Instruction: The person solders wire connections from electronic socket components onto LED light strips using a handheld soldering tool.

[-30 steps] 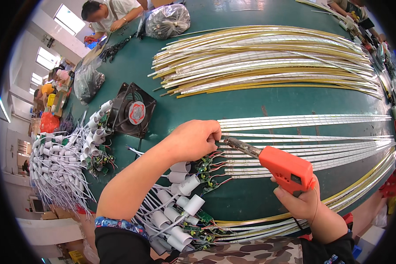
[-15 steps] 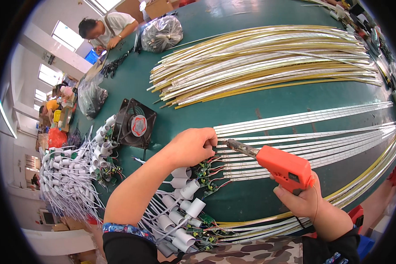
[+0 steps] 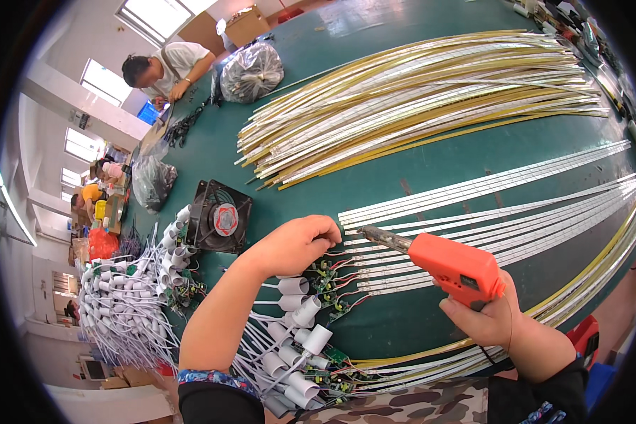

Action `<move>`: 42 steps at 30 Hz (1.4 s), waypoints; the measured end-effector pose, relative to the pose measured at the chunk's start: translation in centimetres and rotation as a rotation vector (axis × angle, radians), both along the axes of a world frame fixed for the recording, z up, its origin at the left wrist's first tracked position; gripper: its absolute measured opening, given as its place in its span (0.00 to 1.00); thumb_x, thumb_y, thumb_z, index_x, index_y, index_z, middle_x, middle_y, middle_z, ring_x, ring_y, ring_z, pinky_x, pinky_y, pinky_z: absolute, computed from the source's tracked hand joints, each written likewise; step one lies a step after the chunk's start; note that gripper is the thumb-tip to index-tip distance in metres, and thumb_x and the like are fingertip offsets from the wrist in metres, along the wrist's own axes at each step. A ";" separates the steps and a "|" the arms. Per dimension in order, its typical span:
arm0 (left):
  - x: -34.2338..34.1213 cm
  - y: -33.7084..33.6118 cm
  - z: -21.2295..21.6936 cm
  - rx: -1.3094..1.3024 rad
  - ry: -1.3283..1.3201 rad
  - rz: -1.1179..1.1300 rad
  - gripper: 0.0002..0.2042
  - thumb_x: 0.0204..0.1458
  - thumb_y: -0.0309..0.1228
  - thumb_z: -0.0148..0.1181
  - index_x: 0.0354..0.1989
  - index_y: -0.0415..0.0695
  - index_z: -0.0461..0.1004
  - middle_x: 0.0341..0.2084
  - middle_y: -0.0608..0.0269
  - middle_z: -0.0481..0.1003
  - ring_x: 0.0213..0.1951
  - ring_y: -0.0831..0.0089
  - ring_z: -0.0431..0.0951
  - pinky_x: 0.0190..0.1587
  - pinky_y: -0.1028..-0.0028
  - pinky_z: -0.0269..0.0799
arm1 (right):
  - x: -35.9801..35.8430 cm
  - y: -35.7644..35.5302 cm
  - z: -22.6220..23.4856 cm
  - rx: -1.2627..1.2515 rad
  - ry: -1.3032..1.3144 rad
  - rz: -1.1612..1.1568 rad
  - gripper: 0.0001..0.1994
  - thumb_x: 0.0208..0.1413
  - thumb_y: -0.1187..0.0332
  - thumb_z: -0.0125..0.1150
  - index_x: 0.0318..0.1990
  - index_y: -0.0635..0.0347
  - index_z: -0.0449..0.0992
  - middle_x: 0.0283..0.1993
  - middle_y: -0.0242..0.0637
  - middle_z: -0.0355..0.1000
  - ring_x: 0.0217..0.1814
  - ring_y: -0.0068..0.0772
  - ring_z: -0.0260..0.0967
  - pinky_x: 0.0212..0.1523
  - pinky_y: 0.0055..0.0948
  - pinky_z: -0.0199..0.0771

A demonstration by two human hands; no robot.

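My right hand (image 3: 491, 318) is wrapped round the handle of a red soldering gun (image 3: 454, 265). The gun's metal tip points left, over the ends of a row of LED strips (image 3: 431, 255), close to my left fingertips. My left hand (image 3: 300, 244) is closed in a pinch at those strip ends; thin wires run beside the fingertips, but what they hold is hidden. Below it, small green circuit boards (image 3: 325, 281) join nearby strips by red and white wires. White lamp caps (image 3: 306, 311) with white cables lie beside the boards, next to my left forearm.
A black fan (image 3: 220, 215) stands left of my left hand. Beyond lies a big pile of white and yellow strips (image 3: 417, 106). A heap of white caps and cables (image 3: 124, 304) fills the left edge. Plastic bags (image 3: 253, 73) and a seated person (image 3: 173, 71) are at the far left.
The view has shifted slightly. The soldering gun's tip stays over the strip ends, and my left fingers remain pinched there, a little farther from the tip.
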State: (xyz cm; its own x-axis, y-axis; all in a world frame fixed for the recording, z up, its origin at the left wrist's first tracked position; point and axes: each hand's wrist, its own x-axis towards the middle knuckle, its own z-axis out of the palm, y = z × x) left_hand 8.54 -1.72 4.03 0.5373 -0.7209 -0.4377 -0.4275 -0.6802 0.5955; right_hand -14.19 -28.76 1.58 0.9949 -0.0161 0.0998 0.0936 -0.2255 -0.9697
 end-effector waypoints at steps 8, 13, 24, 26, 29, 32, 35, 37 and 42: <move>-0.6 0.3 -0.5 -0.202 0.005 -0.105 0.06 0.53 0.26 0.65 0.39 0.41 0.80 0.36 0.63 0.74 0.43 0.66 0.74 0.51 0.70 0.70 | 0.4 0.6 0.8 0.127 0.056 -0.056 0.21 0.51 0.76 0.65 0.54 0.67 0.74 0.36 0.33 0.74 0.35 0.24 0.69 0.40 0.26 0.72; -0.9 0.2 -0.6 -0.136 0.023 -0.057 0.05 0.51 0.27 0.68 0.35 0.42 0.80 0.35 0.63 0.74 0.43 0.67 0.75 0.49 0.70 0.70 | 0.4 0.6 0.7 0.107 0.049 -0.066 0.18 0.51 0.79 0.62 0.52 0.69 0.75 0.32 0.29 0.73 0.33 0.18 0.67 0.39 0.24 0.71; -1.5 0.5 -1.9 -0.301 -0.357 -0.200 0.04 0.50 0.25 0.66 0.34 0.43 0.79 0.30 0.60 0.77 0.38 0.57 0.76 0.43 0.63 0.73 | 0.3 0.5 0.1 0.052 0.014 -0.068 0.19 0.51 0.77 0.63 0.52 0.70 0.74 0.32 0.30 0.75 0.34 0.19 0.69 0.42 0.25 0.72; -1.5 0.6 -2.0 -0.317 -0.379 -0.193 0.05 0.49 0.24 0.66 0.34 0.43 0.79 0.29 0.60 0.77 0.38 0.56 0.76 0.43 0.62 0.73 | 0.4 0.6 0.5 0.093 0.060 -0.062 0.19 0.51 0.77 0.63 0.52 0.69 0.74 0.33 0.31 0.75 0.34 0.19 0.69 0.41 0.25 0.72; -1.2 0.7 -2.0 -0.317 -0.369 -0.217 0.05 0.49 0.24 0.67 0.34 0.44 0.80 0.29 0.61 0.77 0.37 0.57 0.76 0.42 0.61 0.73 | 0.4 0.8 0.4 0.104 0.085 -0.045 0.19 0.51 0.77 0.64 0.52 0.69 0.75 0.35 0.32 0.76 0.34 0.19 0.69 0.40 0.25 0.72; -0.9 0.6 -2.2 -0.344 -0.399 -0.297 0.06 0.47 0.24 0.67 0.34 0.44 0.81 0.27 0.61 0.76 0.36 0.57 0.76 0.41 0.61 0.73 | 0.1 0.6 -0.7 0.038 0.052 -0.008 0.22 0.51 0.75 0.67 0.54 0.66 0.74 0.38 0.36 0.76 0.35 0.25 0.71 0.40 0.27 0.73; -0.8 0.6 -2.5 -0.383 -0.439 -0.327 0.06 0.46 0.24 0.68 0.33 0.44 0.81 0.26 0.62 0.76 0.35 0.58 0.76 0.41 0.61 0.73 | 0.1 0.7 -0.7 -0.009 0.048 0.014 0.21 0.51 0.75 0.68 0.54 0.65 0.74 0.40 0.37 0.76 0.35 0.26 0.72 0.40 0.27 0.74; -0.8 0.7 -2.6 -0.391 -0.464 -0.344 0.06 0.45 0.24 0.69 0.33 0.45 0.81 0.26 0.62 0.75 0.35 0.59 0.76 0.41 0.61 0.73 | 0.3 1.0 -0.6 -0.019 0.057 0.009 0.19 0.51 0.77 0.66 0.52 0.66 0.76 0.39 0.35 0.77 0.34 0.21 0.72 0.39 0.25 0.74; -0.9 0.7 -2.9 -0.399 -0.518 -0.360 0.07 0.44 0.24 0.69 0.32 0.46 0.81 0.26 0.63 0.75 0.35 0.59 0.76 0.40 0.61 0.72 | 0.6 1.3 -0.3 -0.063 0.077 0.043 0.18 0.50 0.74 0.67 0.50 0.64 0.77 0.41 0.38 0.78 0.38 0.29 0.77 0.42 0.28 0.76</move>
